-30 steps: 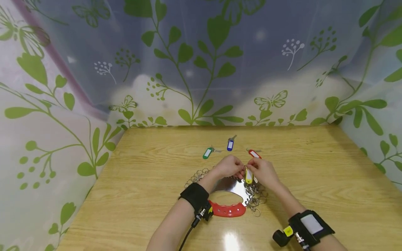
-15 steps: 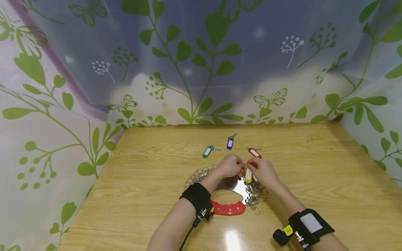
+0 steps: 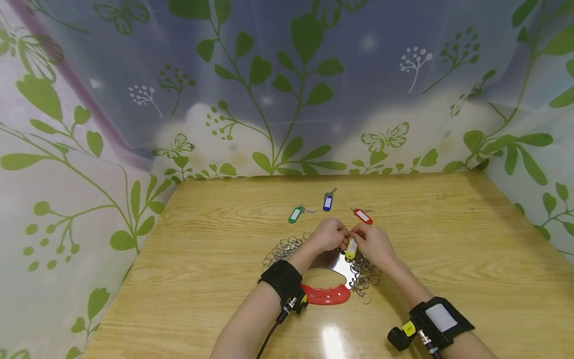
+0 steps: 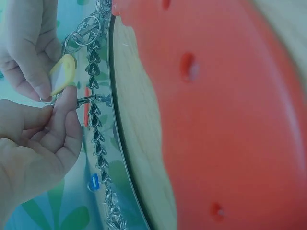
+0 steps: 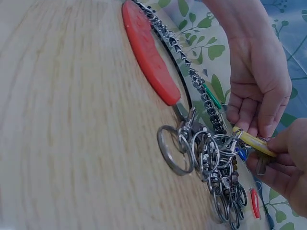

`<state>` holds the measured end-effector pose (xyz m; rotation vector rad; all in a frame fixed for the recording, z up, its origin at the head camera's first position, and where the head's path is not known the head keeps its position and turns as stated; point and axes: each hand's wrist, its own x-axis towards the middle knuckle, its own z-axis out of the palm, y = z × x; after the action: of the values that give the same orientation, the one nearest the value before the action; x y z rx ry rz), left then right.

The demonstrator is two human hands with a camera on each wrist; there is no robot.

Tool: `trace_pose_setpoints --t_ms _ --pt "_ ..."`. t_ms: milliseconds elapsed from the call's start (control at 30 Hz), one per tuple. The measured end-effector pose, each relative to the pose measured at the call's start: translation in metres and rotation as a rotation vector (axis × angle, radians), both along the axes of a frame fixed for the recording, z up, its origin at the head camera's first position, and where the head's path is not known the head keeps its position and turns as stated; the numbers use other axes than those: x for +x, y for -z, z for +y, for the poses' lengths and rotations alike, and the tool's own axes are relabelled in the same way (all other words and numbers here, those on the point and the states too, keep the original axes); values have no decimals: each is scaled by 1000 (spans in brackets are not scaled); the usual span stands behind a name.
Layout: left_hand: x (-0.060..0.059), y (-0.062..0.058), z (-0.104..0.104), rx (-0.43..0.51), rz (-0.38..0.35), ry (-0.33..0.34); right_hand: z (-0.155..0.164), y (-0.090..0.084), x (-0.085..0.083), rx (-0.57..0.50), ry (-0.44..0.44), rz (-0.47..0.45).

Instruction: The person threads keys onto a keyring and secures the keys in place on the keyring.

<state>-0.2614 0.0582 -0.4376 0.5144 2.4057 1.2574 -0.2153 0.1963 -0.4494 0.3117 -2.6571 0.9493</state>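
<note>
1. Left hand (image 3: 329, 235) and right hand (image 3: 374, 244) meet over the key organiser (image 3: 326, 295), a red-handled metal ring hung with clips (image 5: 211, 158).
2. Both pinch the yellow tag (image 3: 351, 248) with curled fingers, just above the clip row.
3. Whether its ring is hooked on a clip cannot be told; judged unfinished.
4. Green tag (image 3: 295, 215), blue tag (image 3: 328, 202) and red tag (image 3: 362, 216) lie loose on the table (image 3: 448, 259), apparently unattached.
</note>
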Motion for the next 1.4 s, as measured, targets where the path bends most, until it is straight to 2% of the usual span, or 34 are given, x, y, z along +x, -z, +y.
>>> trace_pose_setpoints --t_ms 433,600,867,1267,1333,1400 --pt "0 -2 -8 111 -57 99 5 -9 1 -46 35 14" --pt "-1 -1 -10 115 -45 83 6 -11 1 -53 21 6" --pt "-3 -5 -11 -90 142 75 7 -8 -2 -67 20 -1" --pt "0 -8 -3 -242 240 54 11 -5 -1 -59 21 19" --pt "0 -8 -2 -246 241 55 12 -5 -1 -57 17 23" --pt "1 -7 -1 -210 214 46 13 -5 -1 -51 16 24"
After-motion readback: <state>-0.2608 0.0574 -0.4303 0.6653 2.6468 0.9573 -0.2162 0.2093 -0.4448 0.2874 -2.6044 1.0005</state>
